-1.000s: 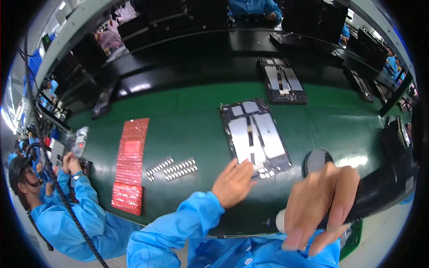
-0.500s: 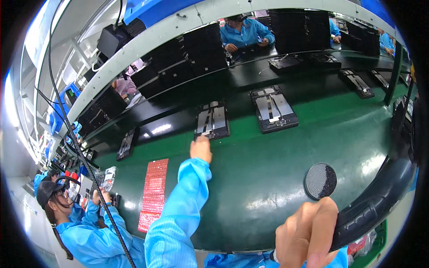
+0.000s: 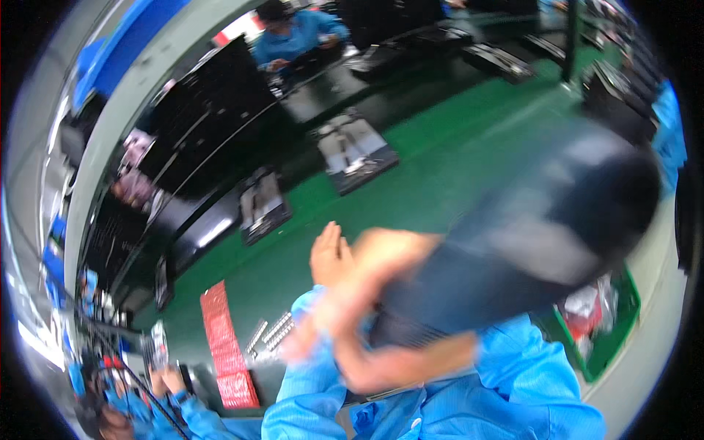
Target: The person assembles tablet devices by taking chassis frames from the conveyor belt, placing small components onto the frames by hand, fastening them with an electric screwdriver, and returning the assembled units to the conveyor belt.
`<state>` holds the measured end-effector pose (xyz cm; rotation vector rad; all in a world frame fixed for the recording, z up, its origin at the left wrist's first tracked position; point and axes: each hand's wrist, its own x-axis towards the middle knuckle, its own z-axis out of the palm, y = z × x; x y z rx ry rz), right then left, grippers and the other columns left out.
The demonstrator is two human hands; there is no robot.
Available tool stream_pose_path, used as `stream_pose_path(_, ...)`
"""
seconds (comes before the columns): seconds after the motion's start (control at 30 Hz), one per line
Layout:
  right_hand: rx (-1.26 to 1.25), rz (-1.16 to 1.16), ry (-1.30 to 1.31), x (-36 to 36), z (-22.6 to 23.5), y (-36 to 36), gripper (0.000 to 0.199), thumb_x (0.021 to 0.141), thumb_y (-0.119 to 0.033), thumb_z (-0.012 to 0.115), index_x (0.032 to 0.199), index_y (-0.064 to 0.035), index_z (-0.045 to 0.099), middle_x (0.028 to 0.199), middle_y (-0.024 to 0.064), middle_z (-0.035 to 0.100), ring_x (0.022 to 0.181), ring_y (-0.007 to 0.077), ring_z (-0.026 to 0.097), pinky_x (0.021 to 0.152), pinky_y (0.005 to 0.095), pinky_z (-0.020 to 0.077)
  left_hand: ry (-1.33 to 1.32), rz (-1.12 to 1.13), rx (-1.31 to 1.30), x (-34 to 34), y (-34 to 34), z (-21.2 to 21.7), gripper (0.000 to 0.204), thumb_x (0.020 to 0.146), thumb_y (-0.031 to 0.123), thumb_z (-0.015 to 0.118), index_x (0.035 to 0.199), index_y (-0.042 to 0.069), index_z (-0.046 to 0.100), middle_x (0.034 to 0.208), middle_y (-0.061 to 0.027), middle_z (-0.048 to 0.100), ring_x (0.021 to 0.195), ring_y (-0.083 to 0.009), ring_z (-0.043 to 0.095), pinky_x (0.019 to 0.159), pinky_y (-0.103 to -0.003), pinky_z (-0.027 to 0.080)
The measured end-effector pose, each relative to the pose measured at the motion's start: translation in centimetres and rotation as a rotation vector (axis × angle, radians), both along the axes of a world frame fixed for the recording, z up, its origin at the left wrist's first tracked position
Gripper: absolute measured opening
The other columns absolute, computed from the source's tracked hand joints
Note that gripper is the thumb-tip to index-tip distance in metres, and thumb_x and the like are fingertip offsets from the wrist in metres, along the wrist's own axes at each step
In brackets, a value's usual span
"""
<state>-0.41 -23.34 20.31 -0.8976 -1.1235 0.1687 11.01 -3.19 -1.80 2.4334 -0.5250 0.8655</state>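
Observation:
My left hand is just above the green bench top, its fingers stretched up and holding nothing that shows. Close in front of it, my right hand is smeared by motion. Its fingers wrap round the near end of a thick, dark, tube-like thing with a rounded far end, too blurred to name its kind. This thing slants up to the right and covers much of the bench. Beyond my left hand lie flat dark device units with silver parts, one ahead and another to its left.
Red bubble wrap and several small metallic strips lie at the left. A green bin with clear plastic bags is at the lower right. A co-worker sits at the left, another across. A pale rail runs overhead.
The view has shifted. My right hand has swung the dark tube-like thing up and leftward to near my left hand. My left hand has drawn back from the device unit; the round mesh disc is out of sight.

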Motion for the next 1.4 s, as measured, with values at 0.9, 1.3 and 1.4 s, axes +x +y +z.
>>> stream_pose_path(0.9, -0.097, -0.883, 0.110, 2.3, -15.1, 1.2, 0.045, 0.073, -0.012, 0.074, 0.111, 0.0003, 0.052, 0.083, 0.0112, 0.063, 0.071, 0.0224, 0.062, 0.064, 0.0308, 0.0491, 0.072, -0.046, 0.801, 11.8, -0.8, 4.7, 0.037, 0.064, 0.005, 0.059, 0.101, 0.002, 0.057, 0.109, -0.0170, 0.059, 0.109, -0.0348, 0.054, 0.090, -0.046, 0.044)
stream_pose_path(1.3, -0.095, -0.714, 0.262, 2.2, -14.3, 0.4, 0.048, 0.074, -0.009, 0.066, 0.117, -0.0012, 0.045, 0.074, 0.0187, 0.058, 0.068, 0.0367, 0.060, 0.059, 0.0416, 0.0437, 0.030, 0.182, 0.641, 17.6, -2.5, 3.9, 0.035, 0.061, 0.002, 0.059, 0.095, -0.001, 0.057, 0.103, -0.0189, 0.060, 0.094, -0.0370, 0.059, 0.082, -0.044, 0.049)
stream_pose_path(1.4, -0.162, -0.621, 0.285, 2.0, -14.1, 0.6, 0.043, 0.076, -0.016, 0.068, 0.111, -0.0005, 0.048, 0.068, 0.0171, 0.055, 0.062, 0.0325, 0.058, 0.056, 0.0398, 0.0418, -0.171, 0.221, 0.550, 17.7, -2.9, 5.5, 0.034, 0.064, 0.004, 0.054, 0.096, -0.003, 0.060, 0.098, -0.0195, 0.063, 0.093, -0.0368, 0.060, 0.081, -0.045, 0.049)
